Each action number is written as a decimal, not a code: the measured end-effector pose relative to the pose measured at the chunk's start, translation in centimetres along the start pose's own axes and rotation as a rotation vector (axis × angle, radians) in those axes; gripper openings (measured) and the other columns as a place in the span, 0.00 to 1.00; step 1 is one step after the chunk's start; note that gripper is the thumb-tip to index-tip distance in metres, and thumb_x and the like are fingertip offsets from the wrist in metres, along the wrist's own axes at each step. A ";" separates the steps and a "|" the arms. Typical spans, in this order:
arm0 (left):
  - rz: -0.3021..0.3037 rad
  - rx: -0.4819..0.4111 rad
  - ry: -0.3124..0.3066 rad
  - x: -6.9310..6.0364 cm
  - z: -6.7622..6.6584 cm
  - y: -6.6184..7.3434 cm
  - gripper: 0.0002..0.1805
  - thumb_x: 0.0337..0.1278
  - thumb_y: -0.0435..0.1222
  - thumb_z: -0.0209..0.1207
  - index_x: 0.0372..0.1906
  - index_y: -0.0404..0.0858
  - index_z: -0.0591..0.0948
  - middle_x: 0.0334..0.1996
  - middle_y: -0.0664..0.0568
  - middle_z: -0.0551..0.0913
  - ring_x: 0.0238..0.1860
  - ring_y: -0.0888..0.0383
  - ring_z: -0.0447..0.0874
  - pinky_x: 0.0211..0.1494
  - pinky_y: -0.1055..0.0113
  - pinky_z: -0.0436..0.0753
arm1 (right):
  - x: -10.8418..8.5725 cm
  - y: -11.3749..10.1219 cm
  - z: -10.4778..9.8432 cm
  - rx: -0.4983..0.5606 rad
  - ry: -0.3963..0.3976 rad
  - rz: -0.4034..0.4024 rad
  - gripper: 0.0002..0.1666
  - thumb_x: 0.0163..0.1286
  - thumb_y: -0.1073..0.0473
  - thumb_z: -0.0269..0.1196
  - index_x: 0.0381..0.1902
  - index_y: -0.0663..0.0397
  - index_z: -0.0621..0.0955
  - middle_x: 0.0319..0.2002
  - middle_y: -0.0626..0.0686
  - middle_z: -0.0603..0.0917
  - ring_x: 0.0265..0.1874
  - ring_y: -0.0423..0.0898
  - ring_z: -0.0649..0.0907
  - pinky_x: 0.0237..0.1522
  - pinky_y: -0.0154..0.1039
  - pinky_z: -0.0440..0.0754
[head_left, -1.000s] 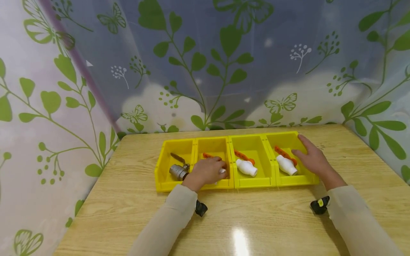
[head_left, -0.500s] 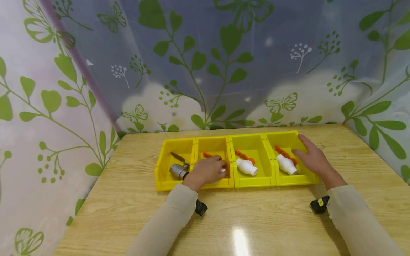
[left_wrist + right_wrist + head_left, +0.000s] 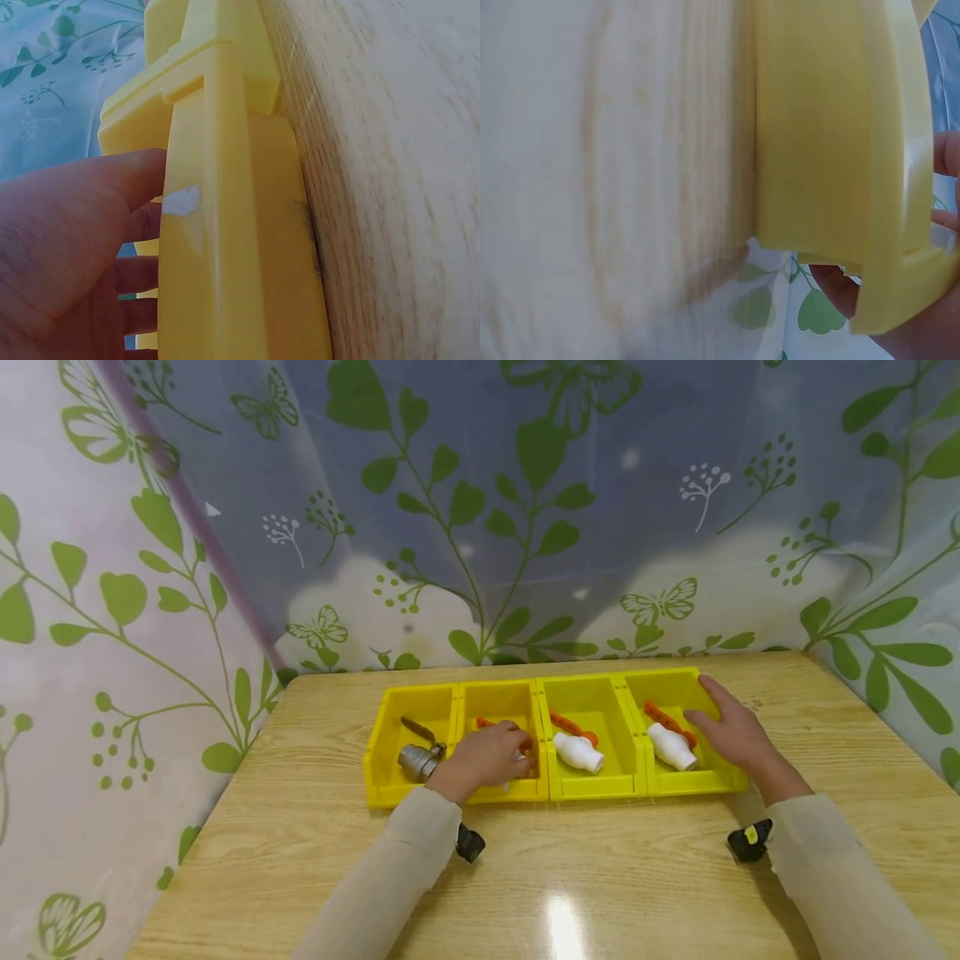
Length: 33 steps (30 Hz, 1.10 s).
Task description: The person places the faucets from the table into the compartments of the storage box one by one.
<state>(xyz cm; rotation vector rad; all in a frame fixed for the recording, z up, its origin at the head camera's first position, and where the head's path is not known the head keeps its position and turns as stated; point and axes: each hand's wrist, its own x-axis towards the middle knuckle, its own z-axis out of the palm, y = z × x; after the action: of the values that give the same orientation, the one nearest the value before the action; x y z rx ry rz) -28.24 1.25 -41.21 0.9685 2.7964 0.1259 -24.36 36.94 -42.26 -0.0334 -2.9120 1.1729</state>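
Four-sided yellow bins stand joined in a row. In the second bin from the left [image 3: 498, 697], my left hand [image 3: 483, 756] holds a white valve [image 3: 520, 757], mostly hidden under the fingers; its orange handle [image 3: 486, 723] shows behind. The left wrist view has the left hand [image 3: 67, 240] reaching behind the bin's front wall [image 3: 217, 225]. My right hand [image 3: 738, 735] grips the right wall of the rightmost bin [image 3: 667, 681], thumb on the inner side. That bin contains a white valve [image 3: 671, 747] with an orange handle [image 3: 663, 720].
The leftmost bin [image 3: 382, 752] has a metal valve [image 3: 417, 762] with a dark lever. In the third bin [image 3: 592, 693] lies another white valve [image 3: 577, 752] with an orange handle [image 3: 572, 725]. A wooden table [image 3: 600, 877] bears the row; a patterned curtain [image 3: 480, 527] hangs behind.
The left hand's fingers have shifted slightly over the white valve, so less of its white shows. The right hand and the bins have stayed in place.
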 end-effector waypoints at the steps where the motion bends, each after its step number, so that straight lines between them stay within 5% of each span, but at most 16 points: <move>1: 0.000 -0.001 0.000 0.0 0.0 0.0 0.19 0.69 0.51 0.53 0.55 0.47 0.80 0.56 0.53 0.77 0.51 0.55 0.79 0.54 0.60 0.79 | 0.0 0.0 0.0 0.000 0.001 0.000 0.44 0.78 0.47 0.45 0.77 0.63 0.40 0.74 0.71 0.41 0.70 0.74 0.47 0.65 0.71 0.48; 26: 0.026 -0.084 0.010 -1.3 -1.0 0.2 0.22 0.70 0.49 0.53 0.62 0.44 0.77 0.61 0.49 0.75 0.60 0.52 0.75 0.61 0.57 0.75 | 0.0 0.0 0.2 -0.007 0.006 -0.005 0.43 0.78 0.48 0.46 0.76 0.64 0.40 0.74 0.71 0.42 0.70 0.74 0.47 0.65 0.70 0.48; 33: 0.067 -0.130 0.066 -1.8 -1.3 -0.2 0.20 0.70 0.47 0.53 0.60 0.43 0.78 0.60 0.50 0.76 0.58 0.52 0.76 0.61 0.58 0.75 | 0.0 0.3 0.1 -0.037 0.016 -0.035 0.43 0.78 0.49 0.46 0.76 0.65 0.41 0.74 0.71 0.43 0.70 0.74 0.48 0.65 0.70 0.49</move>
<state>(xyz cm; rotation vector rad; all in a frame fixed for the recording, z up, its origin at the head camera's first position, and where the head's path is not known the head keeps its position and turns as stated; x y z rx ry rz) -27.19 -0.03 -39.71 1.0453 2.7744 0.3503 -24.38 37.04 -42.55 0.0082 -2.9078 1.1085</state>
